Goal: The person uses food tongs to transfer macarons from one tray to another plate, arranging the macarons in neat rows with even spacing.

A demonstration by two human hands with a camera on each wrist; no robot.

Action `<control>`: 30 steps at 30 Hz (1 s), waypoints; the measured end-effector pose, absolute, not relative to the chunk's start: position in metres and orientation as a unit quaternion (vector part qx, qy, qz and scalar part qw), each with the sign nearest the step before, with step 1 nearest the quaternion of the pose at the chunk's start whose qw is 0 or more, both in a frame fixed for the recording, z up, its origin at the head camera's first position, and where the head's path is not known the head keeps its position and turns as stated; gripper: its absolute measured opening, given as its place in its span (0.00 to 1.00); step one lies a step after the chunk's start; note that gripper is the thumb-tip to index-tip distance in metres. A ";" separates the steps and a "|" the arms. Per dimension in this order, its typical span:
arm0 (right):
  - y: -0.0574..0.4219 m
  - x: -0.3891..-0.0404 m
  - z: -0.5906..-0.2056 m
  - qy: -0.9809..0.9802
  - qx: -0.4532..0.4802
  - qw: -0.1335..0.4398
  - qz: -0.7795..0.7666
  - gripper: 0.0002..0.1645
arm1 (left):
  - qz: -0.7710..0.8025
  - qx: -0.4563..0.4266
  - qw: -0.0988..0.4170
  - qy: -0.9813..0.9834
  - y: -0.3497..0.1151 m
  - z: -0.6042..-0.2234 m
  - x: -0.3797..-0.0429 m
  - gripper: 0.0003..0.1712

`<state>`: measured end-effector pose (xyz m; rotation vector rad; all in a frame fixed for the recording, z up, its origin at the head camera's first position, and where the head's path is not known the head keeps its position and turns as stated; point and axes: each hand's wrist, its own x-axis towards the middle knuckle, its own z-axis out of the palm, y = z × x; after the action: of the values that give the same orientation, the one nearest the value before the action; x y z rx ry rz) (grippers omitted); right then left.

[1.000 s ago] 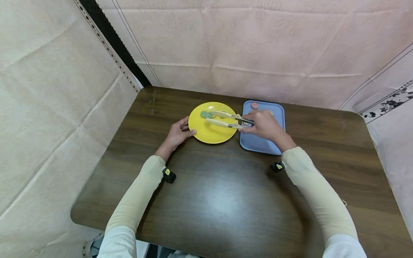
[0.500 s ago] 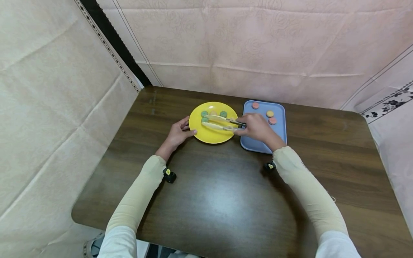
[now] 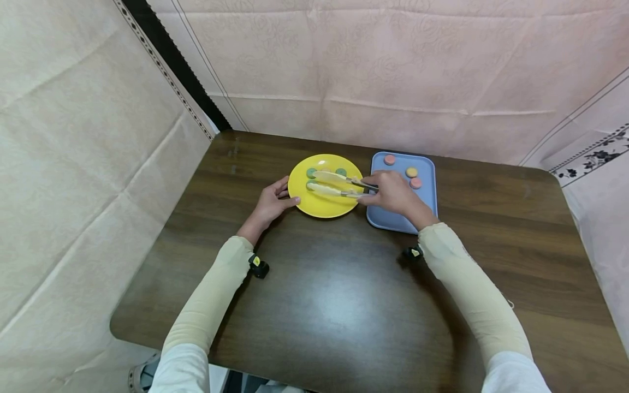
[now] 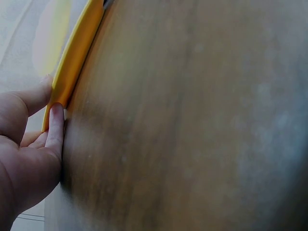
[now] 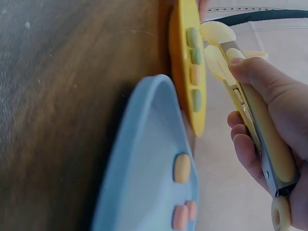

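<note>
My left hand point(image 3: 271, 203) touches the left rim of a round yellow plate point(image 3: 321, 210), thumb and fingers spread along its edge. On the plate lie three green discs point(image 5: 196, 100) and a peach one point(image 5: 194, 74), with the peach disc hidden behind the tongs in the head view. Gripped in my right hand point(image 3: 393, 192) are tongs point(image 3: 328, 190) with pale yellow tips and metal arms. Their tips are apart over the plate's left half, overlapping the green discs in the head view. In the right wrist view nothing shows between the tips.
A blue rectangular tray point(image 3: 393, 220) stands right of the plate, partly under my right hand. It carries a yellow disc point(image 3: 411, 172) and two pink discs point(image 3: 390, 159). The brown wooden table point(image 3: 334, 305) is backed by cloth-covered walls point(image 3: 393, 65).
My right hand has moved left with the tongs, uncovering the yellow disc and a pink one on the tray. More lately it has shifted only slightly. The left hand has stayed at the plate.
</note>
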<state>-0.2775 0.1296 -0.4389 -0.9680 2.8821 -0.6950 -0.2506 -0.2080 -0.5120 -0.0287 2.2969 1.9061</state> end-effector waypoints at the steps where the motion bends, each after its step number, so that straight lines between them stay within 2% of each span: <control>1: 0.132 -0.276 -0.436 0.924 -0.311 0.006 -0.224 0.32 | 0.637 -0.009 0.079 0.767 -0.208 -0.512 -0.251 0.46; 7: 0.157 -0.268 -0.415 0.923 -0.309 -0.040 -0.224 0.30 | 0.634 -0.010 0.085 0.769 -0.208 -0.509 -0.250 0.47; 15: 0.203 -0.255 -0.395 0.941 -0.249 -0.065 -0.218 0.34 | 0.636 -0.007 0.085 0.767 -0.208 -0.509 -0.251 0.46; 21: 0.232 -0.248 -0.395 0.953 -0.212 -0.061 -0.206 0.34 | 0.631 -0.012 0.079 0.771 -0.209 -0.512 -0.251 0.46; 30: 0.262 -0.242 -0.412 0.963 -0.173 -0.017 -0.208 0.36 | 0.633 -0.012 0.078 0.770 -0.208 -0.513 -0.251 0.46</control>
<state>-0.2418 0.2621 -0.4125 -0.5481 3.0572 -0.6610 -0.2513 -0.2084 -0.5133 -0.0369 2.3056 1.8948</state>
